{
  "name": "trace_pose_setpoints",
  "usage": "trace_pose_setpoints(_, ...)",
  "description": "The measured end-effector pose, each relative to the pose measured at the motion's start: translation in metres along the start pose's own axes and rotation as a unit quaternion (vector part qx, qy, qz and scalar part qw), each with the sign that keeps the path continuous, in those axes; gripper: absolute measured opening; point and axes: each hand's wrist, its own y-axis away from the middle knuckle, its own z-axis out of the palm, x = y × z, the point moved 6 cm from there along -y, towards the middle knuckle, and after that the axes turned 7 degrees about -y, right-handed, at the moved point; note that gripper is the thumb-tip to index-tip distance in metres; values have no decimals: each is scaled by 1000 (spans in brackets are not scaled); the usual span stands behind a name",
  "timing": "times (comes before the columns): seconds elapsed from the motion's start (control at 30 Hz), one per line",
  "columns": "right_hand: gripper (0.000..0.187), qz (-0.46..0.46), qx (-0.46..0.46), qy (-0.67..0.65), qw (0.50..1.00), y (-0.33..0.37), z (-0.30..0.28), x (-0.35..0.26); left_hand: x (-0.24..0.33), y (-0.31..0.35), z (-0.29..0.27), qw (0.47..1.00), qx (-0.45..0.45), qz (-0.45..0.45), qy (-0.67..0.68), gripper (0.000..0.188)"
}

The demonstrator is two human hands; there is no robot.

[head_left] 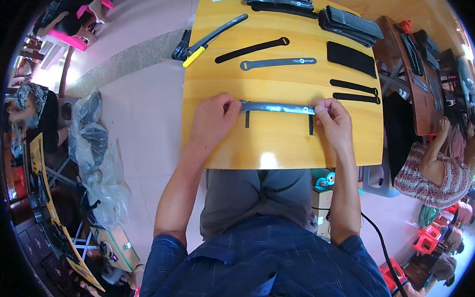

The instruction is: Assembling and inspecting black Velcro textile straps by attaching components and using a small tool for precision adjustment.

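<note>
A grey hook-and-loop strap with pale print is stretched level between my hands near the table's front. My left hand pinches its left end between thumb and fingers. At the right end, my right hand grips it the same way. Below the strap, two short dark strips lie upright on the tabletop. Farther back rest a grey strap with a slotted end and a black strap. Two more black straps lie beyond my right hand.
The yellow table holds stacked straps, a black strap bundle and a pile at the back. A yellow-handled tool sits at the left edge. Plastic bags lie left; a person sits right.
</note>
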Motion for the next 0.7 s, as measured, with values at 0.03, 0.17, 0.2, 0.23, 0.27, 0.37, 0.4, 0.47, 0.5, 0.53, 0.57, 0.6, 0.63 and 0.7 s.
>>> trace_pose_setpoints(0.03,10,2,-1,2,1000,0,-1,0,0,-1,1,1000,1,1,-5,22)
trace_pose_setpoints(0.17,10,16,-4,36,999,1,0,-2,-3,1,3,1000,-5,-5,0,21)
trace_pose_setpoints(0.2,11,15,-4,32,999,1,1,-2,-2,1,1,1000,0,-6,0,21)
trace_pose_setpoints(0.23,11,17,-3,36,999,0,1,-1,0,1,1,1000,5,-5,2,20)
trace_pose_setpoints(0.27,11,3,4,54,999,-1,-1,-1,2,2,2,1000,3,-5,5,20)
trace_pose_setpoints(0.37,11,-13,11,62,998,1,-3,1,4,3,2,1000,-2,-7,10,19)
trace_pose_setpoints(0.4,11,-15,9,48,999,2,-3,2,5,4,2,1000,0,-7,-5,19)
trace_pose_setpoints(0.47,11,-15,17,69,997,3,-2,2,5,4,-1,1000,4,-6,-21,18)
trace_pose_setpoints(0.5,11,-14,23,88,996,5,-2,2,6,4,-1,1000,-3,-2,-28,19)
trace_pose_setpoints(0.53,11,-33,25,82,996,5,-1,0,6,4,-1,999,-9,1,-36,19)
trace_pose_setpoints(0.57,11,-35,24,81,996,5,0,-1,6,4,0,999,-7,2,-36,19)
trace_pose_setpoints(0.6,10,-44,29,107,993,5,1,-4,5,4,0,999,2,5,-32,20)
trace_pose_setpoints(0.63,10,-52,32,132,989,6,2,-6,5,5,0,1000,10,7,-28,21)
trace_pose_setpoints(0.7,10,-55,44,136,988,7,2,-9,6,5,0,1000,5,1,-29,20)
